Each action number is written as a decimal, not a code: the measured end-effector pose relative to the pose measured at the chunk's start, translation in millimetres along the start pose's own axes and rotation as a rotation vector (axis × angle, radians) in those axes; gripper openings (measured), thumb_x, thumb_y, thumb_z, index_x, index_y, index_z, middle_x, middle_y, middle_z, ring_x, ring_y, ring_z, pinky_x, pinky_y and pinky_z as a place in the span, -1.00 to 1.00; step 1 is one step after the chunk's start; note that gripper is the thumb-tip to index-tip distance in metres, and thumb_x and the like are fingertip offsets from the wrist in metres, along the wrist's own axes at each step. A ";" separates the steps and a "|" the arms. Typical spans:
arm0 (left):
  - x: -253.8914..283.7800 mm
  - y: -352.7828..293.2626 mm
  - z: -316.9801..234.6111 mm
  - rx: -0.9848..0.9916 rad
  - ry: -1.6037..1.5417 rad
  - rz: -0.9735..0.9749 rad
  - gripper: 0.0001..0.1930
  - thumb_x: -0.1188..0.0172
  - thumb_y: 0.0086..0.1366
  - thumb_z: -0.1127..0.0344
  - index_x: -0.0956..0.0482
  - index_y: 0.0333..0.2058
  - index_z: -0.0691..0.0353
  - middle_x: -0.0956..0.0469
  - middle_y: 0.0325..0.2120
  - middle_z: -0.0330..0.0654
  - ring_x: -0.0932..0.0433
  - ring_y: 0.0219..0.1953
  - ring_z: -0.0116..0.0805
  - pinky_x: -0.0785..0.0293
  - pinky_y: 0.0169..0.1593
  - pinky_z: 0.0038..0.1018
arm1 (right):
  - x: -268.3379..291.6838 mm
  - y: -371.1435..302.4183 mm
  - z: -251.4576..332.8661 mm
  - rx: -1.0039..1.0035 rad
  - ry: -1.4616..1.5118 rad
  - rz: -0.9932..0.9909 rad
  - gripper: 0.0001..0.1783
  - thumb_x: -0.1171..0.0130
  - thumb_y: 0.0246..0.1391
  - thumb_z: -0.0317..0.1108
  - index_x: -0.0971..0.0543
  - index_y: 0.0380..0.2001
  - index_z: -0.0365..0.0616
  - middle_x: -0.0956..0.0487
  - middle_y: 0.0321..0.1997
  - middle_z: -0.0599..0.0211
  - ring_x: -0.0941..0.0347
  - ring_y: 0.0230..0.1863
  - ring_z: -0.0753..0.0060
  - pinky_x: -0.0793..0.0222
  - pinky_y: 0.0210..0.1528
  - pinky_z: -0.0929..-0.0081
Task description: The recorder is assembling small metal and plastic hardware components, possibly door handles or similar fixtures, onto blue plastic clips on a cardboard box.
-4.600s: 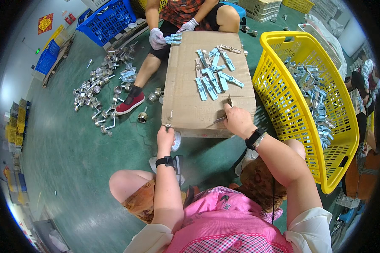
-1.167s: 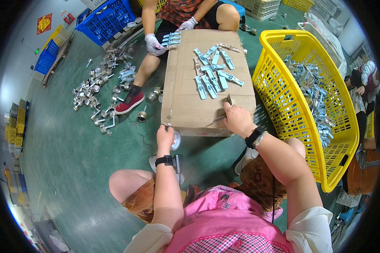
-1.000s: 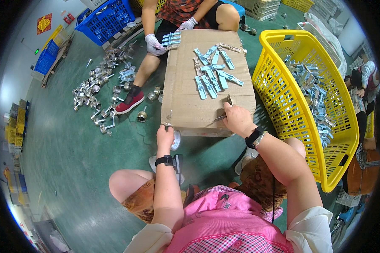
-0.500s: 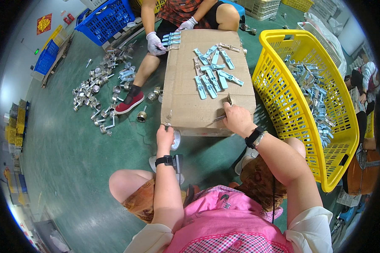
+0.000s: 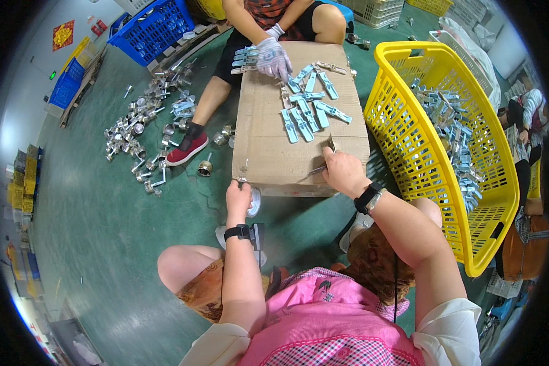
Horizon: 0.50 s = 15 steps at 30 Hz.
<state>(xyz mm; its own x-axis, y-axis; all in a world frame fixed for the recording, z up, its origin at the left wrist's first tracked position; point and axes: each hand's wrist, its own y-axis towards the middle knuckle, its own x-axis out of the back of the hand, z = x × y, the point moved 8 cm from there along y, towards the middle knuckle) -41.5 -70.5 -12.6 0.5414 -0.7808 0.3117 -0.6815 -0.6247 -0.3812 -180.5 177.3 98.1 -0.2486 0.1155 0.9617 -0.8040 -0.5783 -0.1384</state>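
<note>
- A brown flat metal piece [image 5: 331, 144] juts from the far side of the right hand [image 5: 344, 173], above the near-right part of the cardboard box [image 5: 266, 143].
- The right fingers are clenched around it. A thin dark strip [image 5: 316, 171] also pokes out leftward beneath them; whether both belong to one object cannot be told.
- The pale blue latch clips [image 5: 303, 125] lie on the box just beyond those fingers, slightly left; the nearest ones have long axes pointing roughly away from the wearer. The right hand is clearly nearer to them than the left.
- The left hand [image 5: 238, 196] is at the box's near-left corner, fingers curled; what they grip, if anything, cannot be told.
- A co-worker's gloved hand [image 5: 272, 58] is over the far-left part, fingertips beside the clips.
- A yellow basket [image 5: 401, 129] stands to the right.
</note>
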 end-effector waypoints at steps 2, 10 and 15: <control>0.3 -0.5 -0.8 -0.005 -0.004 0.003 -0.83 0.05 0.19 0.38 -0.42 -0.26 0.29 -0.35 -0.78 -0.24 -0.25 -0.84 -0.49 -0.14 -0.78 -0.54 | 1.6 -0.6 0.6 0.001 -0.002 -0.005 -0.78 -0.05 -0.08 -0.39 -0.38 -0.31 -0.20 -0.54 -0.38 0.01 -0.52 -0.30 -0.01 -0.45 -0.27 0.17; -0.4 0.0 0.9 0.000 0.002 0.001 -0.81 0.06 0.18 0.39 -0.41 -0.25 0.30 -0.35 -0.78 -0.25 -0.26 -0.83 -0.50 -0.15 -0.78 -0.54 | -0.1 0.4 -0.5 -0.010 -0.012 0.010 -0.80 -0.02 -0.07 -0.39 -0.38 -0.31 -0.20 -0.55 -0.38 0.00 -0.53 -0.31 -0.02 -0.45 -0.28 0.16; -0.2 -0.2 0.5 -0.004 0.000 0.007 -0.81 0.06 0.19 0.39 -0.42 -0.24 0.29 -0.35 -0.78 -0.25 -0.26 -0.83 -0.50 -0.15 -0.78 -0.55 | -0.6 0.7 -0.3 -0.008 -0.007 0.005 -0.80 -0.01 -0.06 -0.39 -0.38 -0.31 -0.20 -0.55 -0.38 -0.01 -0.53 -0.31 -0.02 -0.45 -0.28 0.16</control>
<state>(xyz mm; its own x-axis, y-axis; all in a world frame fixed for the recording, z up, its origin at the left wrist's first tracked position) -41.3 -70.2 -13.0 0.5364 -0.7852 0.3094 -0.6871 -0.6191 -0.3802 -181.0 177.1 97.4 -0.2488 0.1064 0.9627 -0.8069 -0.5725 -0.1452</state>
